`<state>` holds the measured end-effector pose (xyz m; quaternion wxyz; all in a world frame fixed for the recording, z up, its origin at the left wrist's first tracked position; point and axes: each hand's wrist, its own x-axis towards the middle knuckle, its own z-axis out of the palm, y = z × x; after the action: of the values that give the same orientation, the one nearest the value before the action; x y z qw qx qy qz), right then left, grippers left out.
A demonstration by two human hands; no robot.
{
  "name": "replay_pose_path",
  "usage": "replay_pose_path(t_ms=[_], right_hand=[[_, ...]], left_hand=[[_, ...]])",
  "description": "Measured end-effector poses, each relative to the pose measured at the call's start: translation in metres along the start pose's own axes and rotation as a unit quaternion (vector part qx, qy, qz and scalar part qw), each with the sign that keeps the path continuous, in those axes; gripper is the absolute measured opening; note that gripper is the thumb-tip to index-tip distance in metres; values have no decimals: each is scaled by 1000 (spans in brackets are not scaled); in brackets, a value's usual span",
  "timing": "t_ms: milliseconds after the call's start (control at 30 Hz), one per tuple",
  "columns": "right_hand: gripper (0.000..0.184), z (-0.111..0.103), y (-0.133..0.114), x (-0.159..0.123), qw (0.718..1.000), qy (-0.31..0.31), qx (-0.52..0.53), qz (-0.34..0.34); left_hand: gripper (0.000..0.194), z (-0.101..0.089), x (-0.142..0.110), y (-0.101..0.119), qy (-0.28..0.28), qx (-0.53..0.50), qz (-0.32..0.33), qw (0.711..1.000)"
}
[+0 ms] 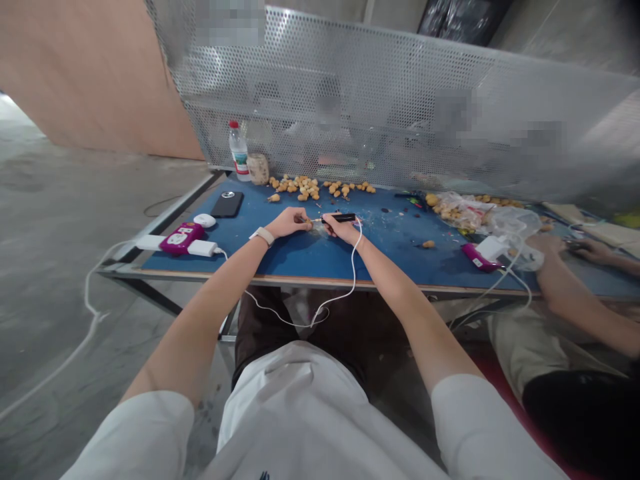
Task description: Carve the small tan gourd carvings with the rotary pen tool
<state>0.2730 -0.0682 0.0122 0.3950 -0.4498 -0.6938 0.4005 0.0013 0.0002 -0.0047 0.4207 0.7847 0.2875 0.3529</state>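
My left hand [290, 222] rests on the blue table top [300, 257], fingers closed in a pinch on something small I cannot make out. My right hand [341, 229] is closed round a black pen-like tool [340, 217] whose thin tip points left toward the left fingers. A white cable [353, 267] runs from the tool down over the table's front edge. A pale watch band sits on my left wrist. Small tan nut-like pieces [300, 187] lie in a scatter just beyond my hands.
A black phone [227, 204], a white round object [205, 220], a magenta power strip [181, 238], a water bottle [239, 152] and a jar [258, 169] stand left. A perforated metal screen [400, 107] backs the table. Another person's arms [580, 280], a plastic bag [470, 210] and another magenta strip [477, 258] are right.
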Motion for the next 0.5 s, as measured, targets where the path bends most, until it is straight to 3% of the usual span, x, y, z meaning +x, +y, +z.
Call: replay_pose_path(t_ms=[233,500], right_hand=[[77,0,1,-1,1000,-5,-7,-11],[65,-1,1,0,999,7,32,12]], left_hand=[[64,0,0,-1,-5,-2,1,1000],[63,1,1,-3,-5,7,0,1000]])
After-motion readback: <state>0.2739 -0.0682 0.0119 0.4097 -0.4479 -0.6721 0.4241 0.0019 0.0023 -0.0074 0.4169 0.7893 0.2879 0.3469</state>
